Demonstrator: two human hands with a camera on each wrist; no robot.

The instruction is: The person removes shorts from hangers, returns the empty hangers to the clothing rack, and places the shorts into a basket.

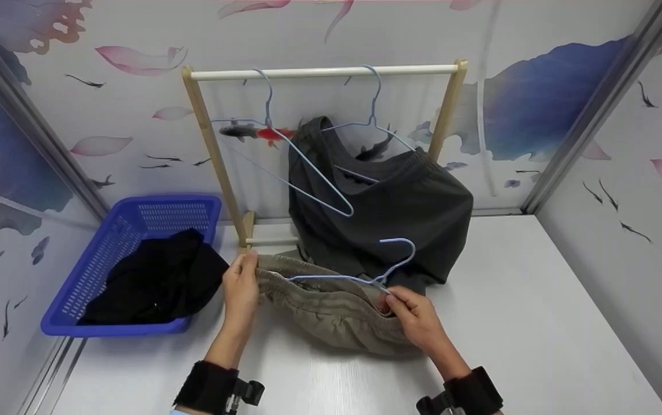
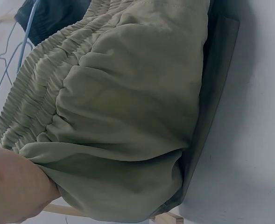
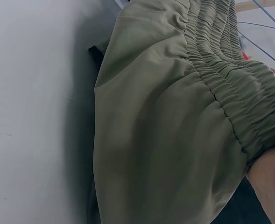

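Observation:
A pair of olive-grey pants (image 1: 342,323) with a gathered elastic waistband is held up over the white table, waist opening upward. My left hand (image 1: 241,282) grips the left end of the waistband. At the opposite end, my right hand (image 1: 417,317) pinches the waistband, thumb beside the hanger's arm and fingertips inside the opening. A light blue hanger (image 1: 331,277) sits in the waist opening, its hook sticking up above the fabric. Both wrist views show the gathered waistband (image 2: 39,88) and the draped front; much of each hand is out of frame there.
Behind stands a clothes rack (image 1: 319,72) with wooden legs. From its rail hang a bare blue hanger (image 1: 307,158) and dark grey pants (image 1: 388,213) on another hanger. A blue basket (image 1: 57,325) at the left contains black clothing (image 1: 152,276). Patterned walls enclose the table (image 1: 538,323).

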